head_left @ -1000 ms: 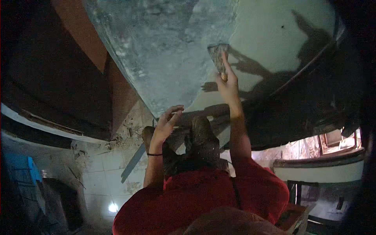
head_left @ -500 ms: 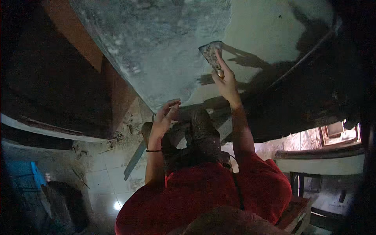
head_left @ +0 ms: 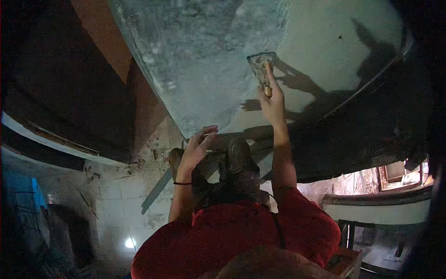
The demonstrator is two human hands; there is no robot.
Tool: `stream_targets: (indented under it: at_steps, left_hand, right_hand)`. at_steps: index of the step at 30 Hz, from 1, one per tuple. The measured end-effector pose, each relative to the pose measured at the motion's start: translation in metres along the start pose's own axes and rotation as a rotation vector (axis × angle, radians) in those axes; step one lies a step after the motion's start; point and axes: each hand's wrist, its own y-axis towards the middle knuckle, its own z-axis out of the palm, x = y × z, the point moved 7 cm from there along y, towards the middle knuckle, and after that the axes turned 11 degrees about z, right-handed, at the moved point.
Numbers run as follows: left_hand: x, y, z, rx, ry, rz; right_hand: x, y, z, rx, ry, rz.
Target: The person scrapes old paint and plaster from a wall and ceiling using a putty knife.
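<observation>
My right hand (head_left: 273, 100) is closed round the short yellowish handle of a putty knife (head_left: 261, 65), with the index finger stretched along its stained, wide blade. The blade's front edge lies at the wall surface (head_left: 200, 79), close to the border between a mottled grey area and a smooth pale green area (head_left: 320, 42). My left hand (head_left: 198, 146) is raised by the lower corner of the wall, fingers apart and partly bent, with nothing in it. A dark band circles the left wrist. Shadows of my arm and hand fall on the green part.
A brown surface (head_left: 144, 97) flanks the wall's left edge. Debris (head_left: 151, 156) lies on the pale tiled floor (head_left: 116, 190), near a long flat strip (head_left: 158, 190). A bright opening with a frame (head_left: 402, 176) is at the right, and a reddish-brown box-like object (head_left: 344, 260) stands at the lower right.
The view has shifted slightly, so the wall appears further right. The putty knife's blade has turned a little and stays by the grey-green border. My left hand's fingers have spread slightly.
</observation>
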Motion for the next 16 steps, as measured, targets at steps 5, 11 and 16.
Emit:
stream_targets:
  at_steps: [5, 11, 16]
  left_hand:
    - [-0.001, -0.001, -0.005, -0.017, -0.055, 0.025]
    - [-0.003, -0.022, -0.011, -0.084, 0.015, -0.006]
    - [0.008, -0.008, -0.029, -0.042, 0.026, 0.0]
  right_hand:
    - [0.052, 0.025, -0.019, -0.107, 0.016, -0.131]
    - [-0.011, -0.031, 0.008, 0.03, -0.103, -0.016]
    - [-0.161, -0.131, 0.061, 0.355, -0.302, 0.249]
